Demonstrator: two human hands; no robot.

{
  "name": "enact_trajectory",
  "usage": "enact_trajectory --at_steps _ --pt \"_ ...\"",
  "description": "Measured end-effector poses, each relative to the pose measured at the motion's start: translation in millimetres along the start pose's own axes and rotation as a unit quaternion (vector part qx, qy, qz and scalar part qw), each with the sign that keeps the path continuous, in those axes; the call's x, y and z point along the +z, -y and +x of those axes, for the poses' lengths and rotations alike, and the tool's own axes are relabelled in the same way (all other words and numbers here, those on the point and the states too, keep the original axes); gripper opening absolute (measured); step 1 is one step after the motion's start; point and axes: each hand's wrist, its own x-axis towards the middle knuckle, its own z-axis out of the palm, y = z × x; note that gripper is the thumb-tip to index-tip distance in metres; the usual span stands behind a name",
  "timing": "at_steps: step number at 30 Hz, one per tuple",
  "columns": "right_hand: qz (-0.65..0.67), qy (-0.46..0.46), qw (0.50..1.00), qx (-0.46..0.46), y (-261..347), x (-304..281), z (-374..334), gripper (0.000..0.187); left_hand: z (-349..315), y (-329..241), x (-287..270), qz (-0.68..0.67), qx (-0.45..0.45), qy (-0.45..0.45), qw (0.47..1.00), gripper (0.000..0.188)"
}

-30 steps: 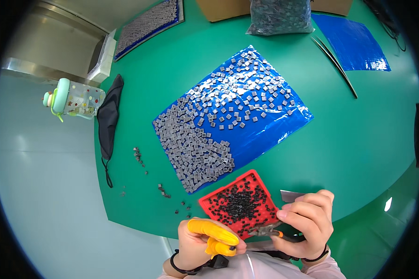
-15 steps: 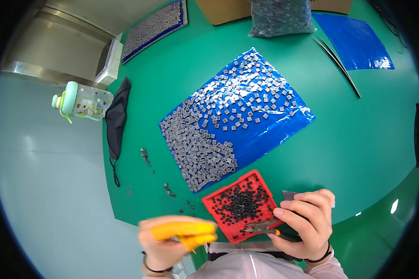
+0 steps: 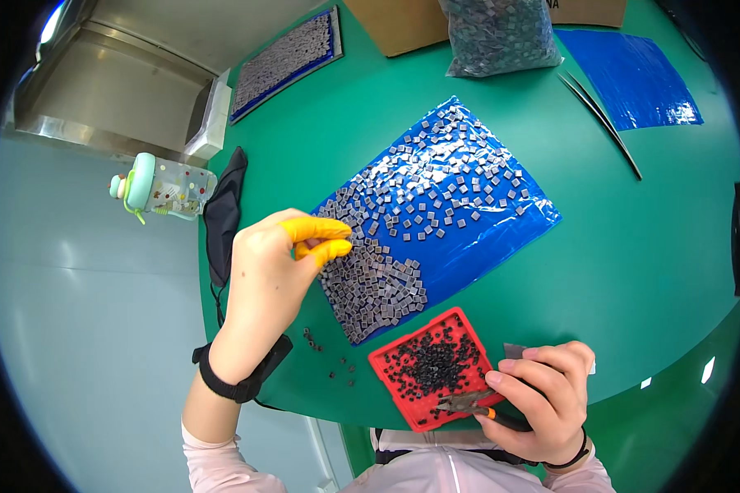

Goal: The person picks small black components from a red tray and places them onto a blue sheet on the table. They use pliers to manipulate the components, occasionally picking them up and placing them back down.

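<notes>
My left hand (image 3: 275, 271), with yellow finger cots on thumb and forefinger, hovers at the left edge of a blue plastic sheet (image 3: 469, 259). Its fingertips are drawn together over the many small grey square pieces (image 3: 374, 292) there; whatever may be pinched between them is too small to make out. My right hand (image 3: 543, 398) is closed around cutting pliers (image 3: 501, 417) with orange-and-black handles. Their jaws rest over the near right corner of a red tray (image 3: 384, 380), which holds small black parts (image 3: 436, 367). A grey flat piece (image 3: 514, 351) lies partly hidden behind the right fingers.
A clear bag of pieces (image 3: 501, 41) stands at the back beside cardboard (image 3: 399, 29). Tweezers (image 3: 602, 125) and another blue sheet (image 3: 637, 78) lie back right. At left are a bottle (image 3: 177, 187), a black mask (image 3: 224, 218) and a filled board (image 3: 284, 62). Loose bits (image 3: 311, 338) lie near the tray.
My left hand has moved forward from beside the tray to the grey pieces on the blue sheet. My right hand keeps the pliers in nearly the same place; the whole view has shifted slightly.
</notes>
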Motion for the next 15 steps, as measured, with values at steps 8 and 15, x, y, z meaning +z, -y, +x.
enact_trajectory --at_steps 8,15 --pt "-0.025 0.011 1.000 -0.002 -2.0 1.1 -1.5 0.050 12.9 4.5 15.5 -0.015 0.004 0.019 1.000 0.019" --pt "-0.026 0.019 0.999 -0.002 -2.8 1.8 -3.2 0.048 12.8 3.6 18.1 0.009 -0.005 0.029 1.000 0.021"
